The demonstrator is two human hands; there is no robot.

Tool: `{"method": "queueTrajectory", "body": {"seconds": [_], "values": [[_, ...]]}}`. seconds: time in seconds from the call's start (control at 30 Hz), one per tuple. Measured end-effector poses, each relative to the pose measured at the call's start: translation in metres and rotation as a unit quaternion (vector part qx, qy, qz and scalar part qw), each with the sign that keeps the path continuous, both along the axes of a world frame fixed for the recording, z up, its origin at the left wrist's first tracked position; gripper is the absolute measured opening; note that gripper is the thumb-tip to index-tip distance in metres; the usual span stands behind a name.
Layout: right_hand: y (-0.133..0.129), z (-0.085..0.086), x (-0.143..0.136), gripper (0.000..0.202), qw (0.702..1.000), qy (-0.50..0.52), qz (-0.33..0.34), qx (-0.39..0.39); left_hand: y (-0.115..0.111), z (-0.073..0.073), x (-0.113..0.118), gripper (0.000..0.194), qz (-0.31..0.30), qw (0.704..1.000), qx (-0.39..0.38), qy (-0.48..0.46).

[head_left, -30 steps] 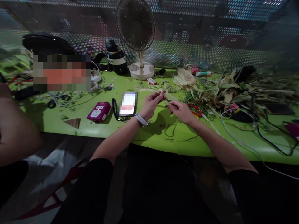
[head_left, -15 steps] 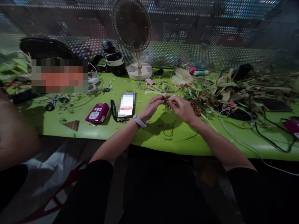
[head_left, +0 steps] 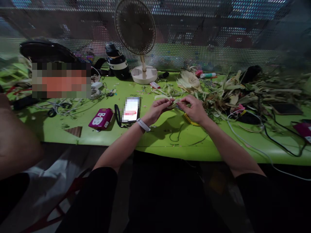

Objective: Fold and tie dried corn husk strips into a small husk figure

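Note:
Above the green table, my left hand [head_left: 158, 110], with a white band on its wrist, pinches a pale strip of corn husk [head_left: 175, 102]. My right hand [head_left: 194, 110] is closed at the other side of the same strip, its thumb and fingertips meeting near those of the left. Folds of the strip are partly hidden by the fingers. Under my right hand shows a yellow loop [head_left: 190, 120], perhaps a tool handle, mostly covered. A larger bundle of dry corn husk [head_left: 189, 81] lies beyond the hands.
Heaped husks and leaves [head_left: 230, 94] cover the right side, with cables [head_left: 245, 142] in front. Left of my hands lie a lit phone [head_left: 132, 110] and a magenta power adapter [head_left: 101, 119]. A fan [head_left: 145, 76] and a black bottle [head_left: 119, 66] stand behind. Another person's arm [head_left: 19, 142] is at far left.
My hands have drawn slightly apart, with the strip still between them. The right hand has shifted right; a red loop beside it is out of sight and a yellow one shows.

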State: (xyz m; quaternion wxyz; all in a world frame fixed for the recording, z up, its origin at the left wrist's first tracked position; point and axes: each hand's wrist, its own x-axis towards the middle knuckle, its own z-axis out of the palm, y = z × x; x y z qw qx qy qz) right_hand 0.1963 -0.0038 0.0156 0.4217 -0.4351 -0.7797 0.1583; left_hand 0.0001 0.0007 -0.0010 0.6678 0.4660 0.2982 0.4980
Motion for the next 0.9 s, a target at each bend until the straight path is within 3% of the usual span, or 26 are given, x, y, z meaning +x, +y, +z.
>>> {"method": "queueTrajectory", "body": {"seconds": [0.13,0.27,0.5,0.73,0.9], "values": [[-0.003,-0.004,-0.004,0.046,1.000,0.013,-0.013,-0.006,0.002,-0.004,0.000,0.024,-0.013,0.999,0.029,0.016],[-0.005,-0.006,-0.007,0.048,0.996,0.043,-0.018,-0.071,0.003,-0.009,0.000,0.034,-0.012,0.999,0.041,0.018],[-0.002,-0.011,-0.008,0.049,0.979,0.129,0.028,-0.153,0.000,-0.004,-0.001,0.027,-0.017,0.999,0.037,0.025],[0.000,-0.014,-0.007,0.051,0.970,0.159,0.044,-0.176,0.002,-0.003,0.001,0.030,-0.024,0.999,0.028,0.019],[-0.001,-0.012,-0.010,0.053,0.960,0.180,0.063,-0.204,0.003,-0.004,0.000,0.030,0.013,1.000,0.023,-0.008]]}}
